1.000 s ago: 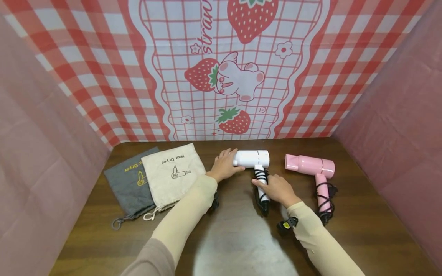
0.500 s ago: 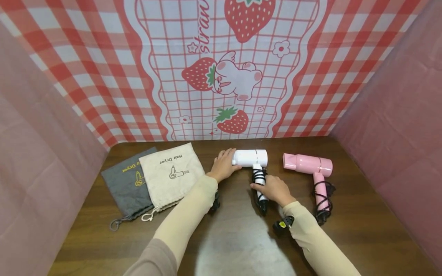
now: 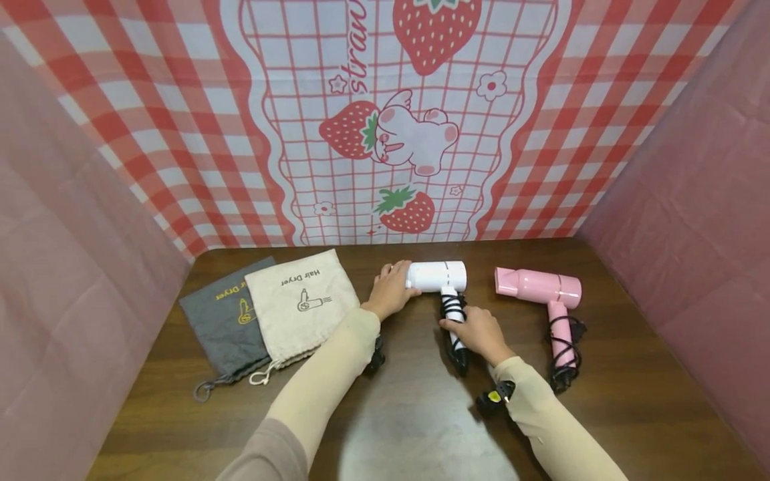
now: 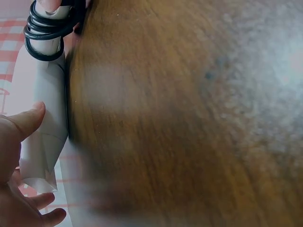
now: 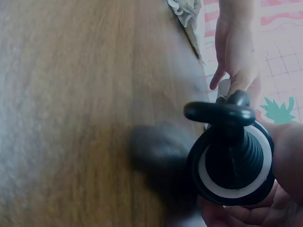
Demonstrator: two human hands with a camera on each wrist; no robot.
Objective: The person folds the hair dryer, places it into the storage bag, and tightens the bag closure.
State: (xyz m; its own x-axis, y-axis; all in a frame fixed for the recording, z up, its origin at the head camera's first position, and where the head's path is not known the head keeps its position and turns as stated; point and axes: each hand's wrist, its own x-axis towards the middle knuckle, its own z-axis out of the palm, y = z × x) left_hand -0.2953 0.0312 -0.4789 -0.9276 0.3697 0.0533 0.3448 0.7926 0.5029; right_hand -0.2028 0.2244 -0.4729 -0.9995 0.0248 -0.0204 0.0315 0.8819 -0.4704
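A white hair dryer [image 3: 439,276] lies on the brown table, a black cord wrapped about its handle. My left hand [image 3: 390,288] holds it at the nozzle end. In the left wrist view the thumb [image 4: 31,120] lies on the white barrel [image 4: 47,104], and some fingertips show beyond the nozzle. Around the handle [image 3: 456,327] my right hand [image 3: 481,330] has its grip, thumb across the top. From the right wrist, the handle's end [image 5: 234,165] with its black cord stub faces the camera, partly hiding the palm.
To the right lies a pink hair dryer [image 3: 538,288], its black cord wound round the handle. At left, a cream drawstring pouch [image 3: 301,310] printed "Hair Dryer" overlaps a grey pouch [image 3: 222,327]. A red-and-white checked cloth [image 3: 409,133] hangs behind the table [image 3: 415,427].
Both hands stay on the white hair dryer, which keeps nearly the same place. The head view shifts slightly; the pouches and pink hair dryer stay put.
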